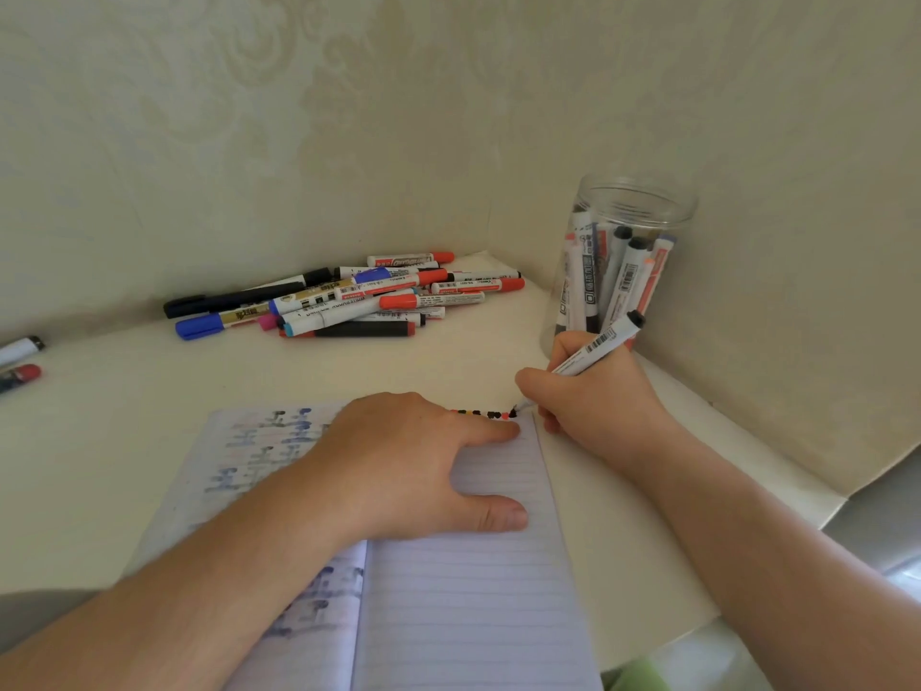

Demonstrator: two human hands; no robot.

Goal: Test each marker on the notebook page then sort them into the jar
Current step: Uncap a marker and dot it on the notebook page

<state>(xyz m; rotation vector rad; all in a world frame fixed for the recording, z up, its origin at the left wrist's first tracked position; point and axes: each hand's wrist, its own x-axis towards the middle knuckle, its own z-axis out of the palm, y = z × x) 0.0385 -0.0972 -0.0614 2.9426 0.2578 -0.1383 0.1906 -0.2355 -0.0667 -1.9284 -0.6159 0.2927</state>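
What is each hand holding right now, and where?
Right hand grips a white marker low on its barrel, near the tip. Left hand holds nothing; it presses flat on the notebook.

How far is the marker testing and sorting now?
Done: several markers stand in the jar, and dots line the page top. In hand: the right hand marks with a marker; the left hand presses the notebook. Left: the pile.

Head view: camera is looking forward and down, close above the notebook (463, 581), facing the wall corner behind it.
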